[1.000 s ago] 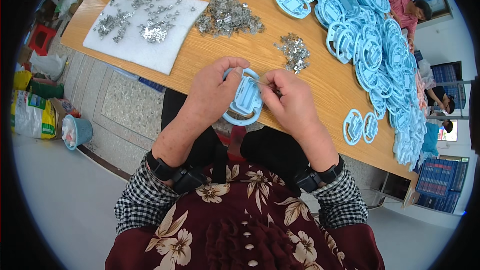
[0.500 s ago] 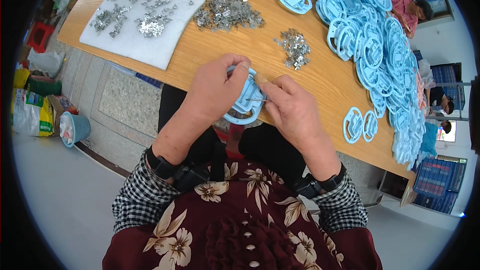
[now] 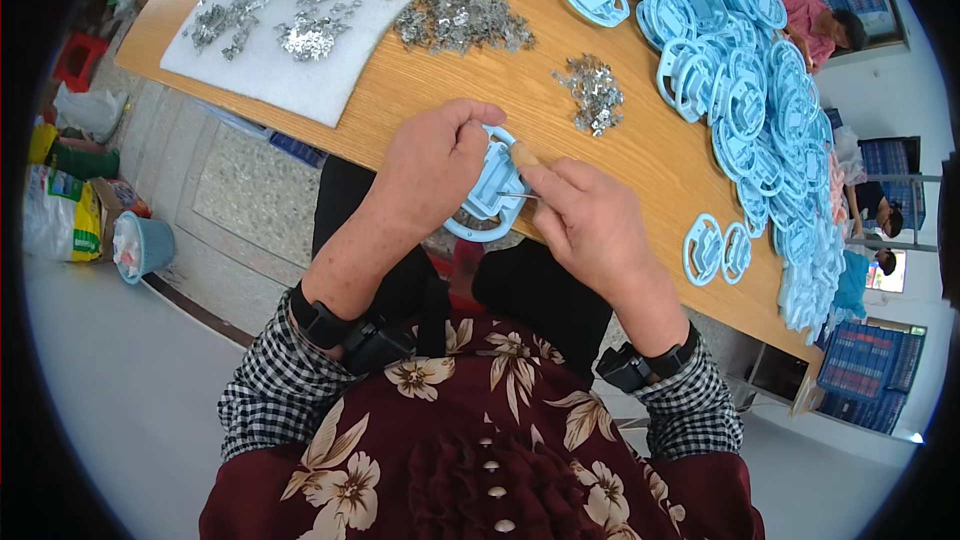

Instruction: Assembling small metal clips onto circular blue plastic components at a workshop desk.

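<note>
Over the table's near edge, my left hand (image 3: 435, 165) is closed on a light blue plastic ring-shaped part (image 3: 490, 180). It grips the far left of the rim, and the part has a moulded recess in its middle. My right hand (image 3: 590, 215) is closed round a thin metal rod-like tool (image 3: 515, 195), whose tip reaches over the recess; its other end is hidden in my fingers. A tan cover sits on one right fingertip, against the part's right rim. Whether the tool's tip touches the plastic, I cannot tell.
On the wooden table (image 3: 400, 105) lie a white foam sheet (image 3: 270, 80) with small metal clips, a large clip heap (image 3: 465, 10) and a smaller one (image 3: 590, 95). Many blue parts (image 3: 745, 105) pile up at right; two (image 3: 705, 250) lie nearer. A blue bin (image 3: 150, 245) stands on the floor.
My right hand has shifted slightly right and nearer to me, still with the tool. The blue part has tilted a little in my left hand, and its recess shows more.
</note>
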`<state>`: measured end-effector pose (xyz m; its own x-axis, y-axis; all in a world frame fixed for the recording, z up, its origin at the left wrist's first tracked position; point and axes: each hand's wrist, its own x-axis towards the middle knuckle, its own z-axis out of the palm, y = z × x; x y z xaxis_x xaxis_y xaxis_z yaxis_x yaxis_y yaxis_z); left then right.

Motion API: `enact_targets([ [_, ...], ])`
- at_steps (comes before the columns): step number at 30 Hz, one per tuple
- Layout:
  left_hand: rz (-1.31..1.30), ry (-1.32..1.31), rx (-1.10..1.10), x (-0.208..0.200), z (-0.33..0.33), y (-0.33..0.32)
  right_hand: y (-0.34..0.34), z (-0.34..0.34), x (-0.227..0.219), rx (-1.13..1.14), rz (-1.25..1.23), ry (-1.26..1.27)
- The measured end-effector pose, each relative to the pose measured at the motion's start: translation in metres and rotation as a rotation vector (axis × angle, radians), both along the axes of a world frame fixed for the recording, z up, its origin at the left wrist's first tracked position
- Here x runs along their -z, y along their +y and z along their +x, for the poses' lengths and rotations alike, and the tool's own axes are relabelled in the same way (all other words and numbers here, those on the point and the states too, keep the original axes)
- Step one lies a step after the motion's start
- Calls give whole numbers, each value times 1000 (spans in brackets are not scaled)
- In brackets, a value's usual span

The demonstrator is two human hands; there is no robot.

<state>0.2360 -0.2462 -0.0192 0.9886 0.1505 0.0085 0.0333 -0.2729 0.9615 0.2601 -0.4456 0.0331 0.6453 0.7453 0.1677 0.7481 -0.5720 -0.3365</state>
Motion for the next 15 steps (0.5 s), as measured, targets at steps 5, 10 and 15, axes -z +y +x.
enact_targets([
  [5,37,-20,-5,4,1,0,3,-11,8,61,-24,-10],
  [10,58,-23,10,2,1,1,0,-3,7,68,3,15],
  [15,10,6,22,1,1,0,-7,10,7,153,307,326],
])
